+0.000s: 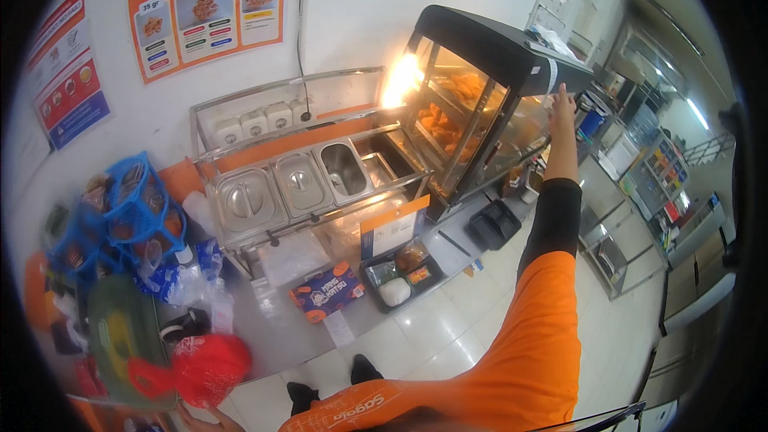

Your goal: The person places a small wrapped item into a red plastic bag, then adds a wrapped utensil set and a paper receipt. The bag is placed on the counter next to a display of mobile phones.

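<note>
My right arm stretches to a black-topped glass food warmer [504,42] with fried chicken [441,126] on its lit shelves. My right hand [563,109] is at the warmer's upper side corner, by a white strip; one finger points up, and nothing shows in its grasp. At the lower left edge, my left hand [207,420] is partly cut off, close under a tied red plastic bag [207,369]; whether it grips the bag cannot be made out. On the steel counter before me, a black meal tray [384,306] holds wrapped rice [395,292], chicken and a sachet, beside a printed purple-and-orange box [328,291].
Lidded steel pans [249,198] sit in a counter frame. Blue net baskets [144,204] and a green container [126,336] crowd the left. A black empty tray [493,225] lies near the counter edge. Steel shelving [618,240] stands across the tiled floor [444,318].
</note>
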